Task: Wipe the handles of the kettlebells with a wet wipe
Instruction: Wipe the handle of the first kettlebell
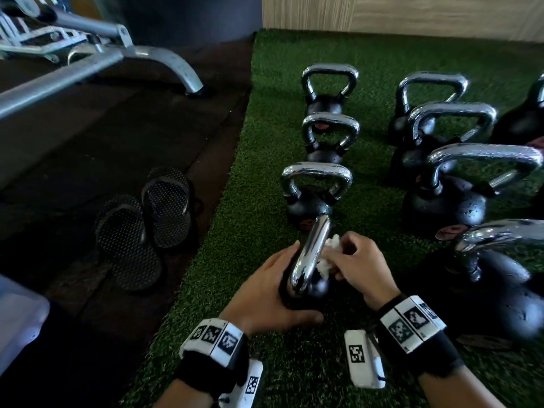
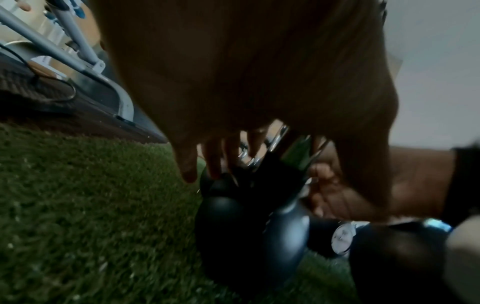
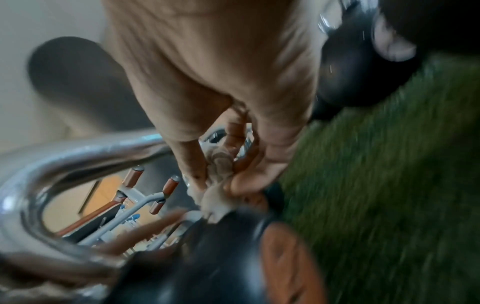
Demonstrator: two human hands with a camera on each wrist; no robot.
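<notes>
Our left hand (image 1: pixel 265 290) curls its fingers (image 2: pixel 187 164) round the nearest kettlebell (image 1: pixel 309 287) on the turf (image 1: pixel 259 207), at six o'clock. Our right hand (image 1: pixel 359 266) pinches the wet wipe (image 1: pixel 326 260) against its chrome handle (image 1: pixel 309 254).

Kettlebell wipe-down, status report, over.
Left hand steadies the nearest kettlebell by its body. Right hand pinches the wet wipe against its chrome handle. Next kettlebell sits just beyond; nothing blocking.
</notes>
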